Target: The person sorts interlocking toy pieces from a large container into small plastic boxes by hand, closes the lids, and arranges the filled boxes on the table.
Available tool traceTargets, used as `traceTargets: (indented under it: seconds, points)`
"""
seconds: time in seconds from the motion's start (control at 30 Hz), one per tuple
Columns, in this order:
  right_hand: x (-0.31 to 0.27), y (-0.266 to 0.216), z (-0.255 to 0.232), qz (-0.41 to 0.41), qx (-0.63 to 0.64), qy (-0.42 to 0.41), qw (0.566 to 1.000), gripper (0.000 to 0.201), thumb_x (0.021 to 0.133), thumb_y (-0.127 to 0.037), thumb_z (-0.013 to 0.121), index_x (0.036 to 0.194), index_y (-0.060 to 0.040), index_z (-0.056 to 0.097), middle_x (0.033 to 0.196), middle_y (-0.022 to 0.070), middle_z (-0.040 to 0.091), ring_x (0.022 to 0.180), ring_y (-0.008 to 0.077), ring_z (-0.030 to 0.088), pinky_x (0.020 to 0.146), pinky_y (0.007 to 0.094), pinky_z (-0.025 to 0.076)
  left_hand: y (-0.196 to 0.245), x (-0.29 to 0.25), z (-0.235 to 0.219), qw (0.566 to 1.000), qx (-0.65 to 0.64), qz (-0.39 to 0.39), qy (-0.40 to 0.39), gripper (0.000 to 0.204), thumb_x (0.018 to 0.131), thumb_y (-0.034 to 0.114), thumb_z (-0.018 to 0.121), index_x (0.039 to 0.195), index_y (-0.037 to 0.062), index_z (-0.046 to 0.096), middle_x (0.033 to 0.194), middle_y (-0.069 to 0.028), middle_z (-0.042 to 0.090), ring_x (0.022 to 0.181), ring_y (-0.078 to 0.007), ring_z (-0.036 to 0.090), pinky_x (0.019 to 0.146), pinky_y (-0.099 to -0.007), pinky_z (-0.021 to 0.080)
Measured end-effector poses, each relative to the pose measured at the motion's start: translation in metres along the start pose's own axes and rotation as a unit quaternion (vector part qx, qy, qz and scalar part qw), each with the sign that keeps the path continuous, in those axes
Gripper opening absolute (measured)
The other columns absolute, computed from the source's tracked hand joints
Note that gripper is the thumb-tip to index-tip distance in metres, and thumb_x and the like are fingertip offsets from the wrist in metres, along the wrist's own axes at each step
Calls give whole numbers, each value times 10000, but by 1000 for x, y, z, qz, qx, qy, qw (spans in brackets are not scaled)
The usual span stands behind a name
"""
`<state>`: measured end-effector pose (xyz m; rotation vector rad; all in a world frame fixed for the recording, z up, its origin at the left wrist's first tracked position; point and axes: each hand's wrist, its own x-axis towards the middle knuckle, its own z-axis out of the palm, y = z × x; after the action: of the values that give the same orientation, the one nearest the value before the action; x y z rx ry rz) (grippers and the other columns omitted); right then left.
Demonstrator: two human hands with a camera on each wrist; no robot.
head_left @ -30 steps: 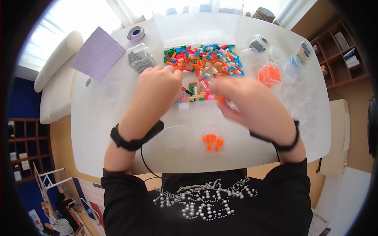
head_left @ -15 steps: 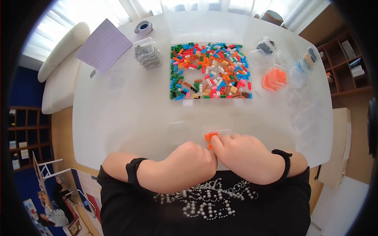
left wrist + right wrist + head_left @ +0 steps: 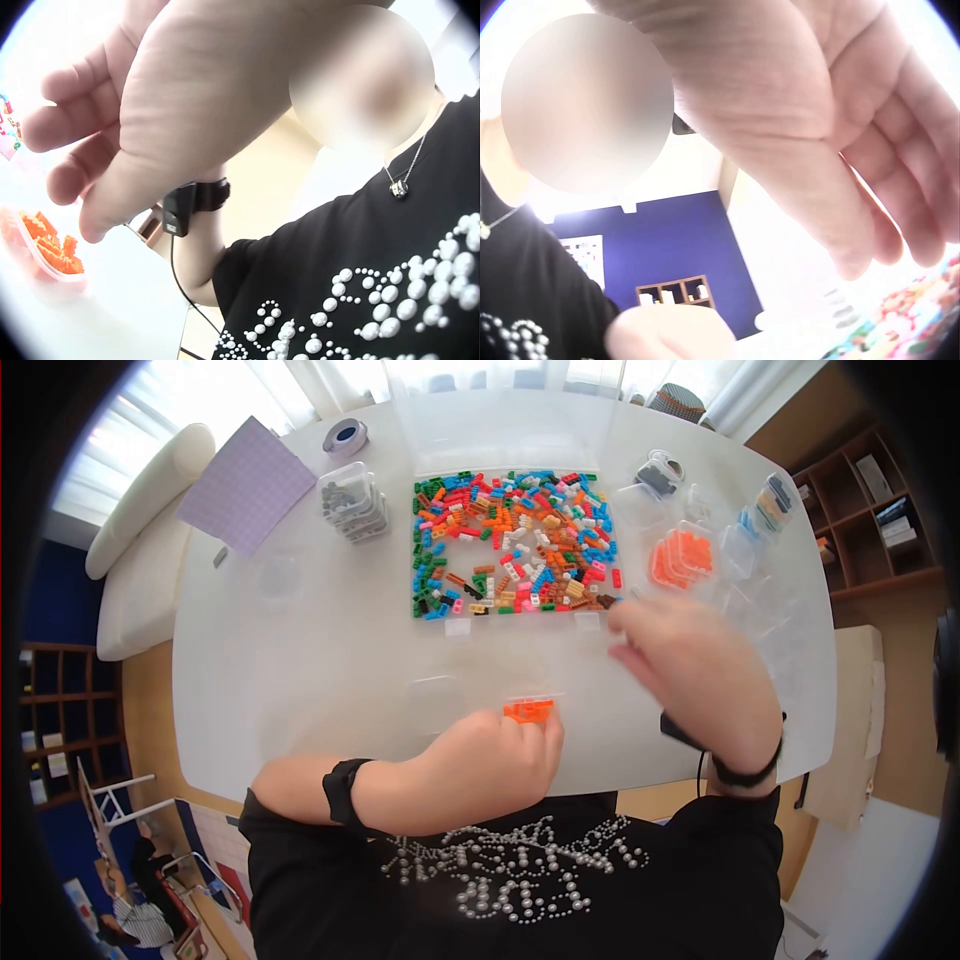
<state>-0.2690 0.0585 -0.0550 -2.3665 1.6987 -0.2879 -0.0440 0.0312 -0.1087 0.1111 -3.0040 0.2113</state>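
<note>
My left hand (image 3: 490, 760) is at the near side of a small clear box of orange bricks (image 3: 528, 710), its fingers overlapping the box in the head view. In the left wrist view its fingers are loosely bent, and a gap shows between the thumb and the box (image 3: 60, 274). Blurred by motion, my right hand (image 3: 695, 655) hovers off the near right corner of a large clear box (image 3: 520, 622) filled with mixed coloured bricks. A dark brown brick (image 3: 605, 601) lies close to its fingertips. Nothing shows between the right hand's fingers (image 3: 922, 240) in the right wrist view.
Small clear boxes with grey pieces (image 3: 350, 510) are stacked left of the large box, beside a purple sheet (image 3: 245, 490) and a tape roll (image 3: 345, 436). On the right stand boxes with orange contents (image 3: 682, 555) and several clear boxes (image 3: 742, 548).
Both hands came back from the large box to the small orange-brick box. Since then the right hand has swung away toward the large box's near right corner, while the left stays by the small box.
</note>
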Motion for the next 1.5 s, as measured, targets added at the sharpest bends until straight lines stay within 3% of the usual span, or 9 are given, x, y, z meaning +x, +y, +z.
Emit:
traceTargets:
  seconds: [0.03,0.13,0.37,0.87,0.93,1.17,1.23,1.43,1.5]
  points:
    - [10,11,4,12,-4,69,998,81,814,-58,597,839,-5,541,775,143,592,796,332,615,699,415,499,-2,-1,-5,999,-25,29,-5,94,694,73,618,736,47,538,568,24,426,455,-83,459,404,-241,312]
    - [39,42,25,108,-23,68,992,153,854,-105,609,974,-9,614,838,153,638,846,334,615,741,419,485,-5,-3,-16,987,-121,87,-59,111,691,86,617,704,47,513,551,20,415,451,-95,462,399,-241,318]
    - [74,96,64,108,-29,66,992,134,844,-128,624,887,-1,634,801,176,640,821,348,615,735,423,490,-5,-8,-24,979,-162,118,-45,124,668,103,614,689,48,504,542,17,407,452,-103,468,399,-243,338]
    - [89,86,72,97,-99,5,990,149,834,-116,631,874,25,602,873,184,619,865,367,605,774,447,492,-9,-7,-25,984,-144,105,-20,120,671,115,608,674,56,503,540,23,392,445,-103,464,399,-246,337]
    - [89,85,73,84,-93,26,992,132,824,-99,612,870,24,596,847,184,614,833,376,605,763,447,497,-10,-6,-27,983,-150,100,-28,128,695,126,620,659,53,522,542,-2,475,455,-118,480,410,-251,328]
    - [94,73,61,169,-10,69,983,109,817,-73,586,855,22,549,862,191,626,763,373,608,688,426,486,-12,-8,-26,986,-134,94,-23,129,669,102,613,672,62,491,549,19,412,463,-107,481,412,-247,349]
    - [93,73,66,110,-10,166,980,120,820,-66,589,882,35,570,828,204,624,819,366,635,713,442,523,-13,-8,-26,985,-141,84,-42,134,671,93,616,674,61,486,551,16,415,465,-114,486,423,-249,361]
    - [88,59,76,69,10,62,996,116,844,-73,577,945,-21,599,891,161,637,829,345,621,729,431,500,-14,-7,-26,984,-152,69,-60,143,681,90,619,672,63,478,551,7,427,465,-127,497,430,-254,371]
    - [89,65,85,71,5,79,994,101,853,-85,580,931,-23,596,885,155,634,828,344,621,731,431,501,-13,-8,-25,984,-154,65,-63,146,683,90,619,672,63,476,551,6,430,464,-129,499,430,-256,372]
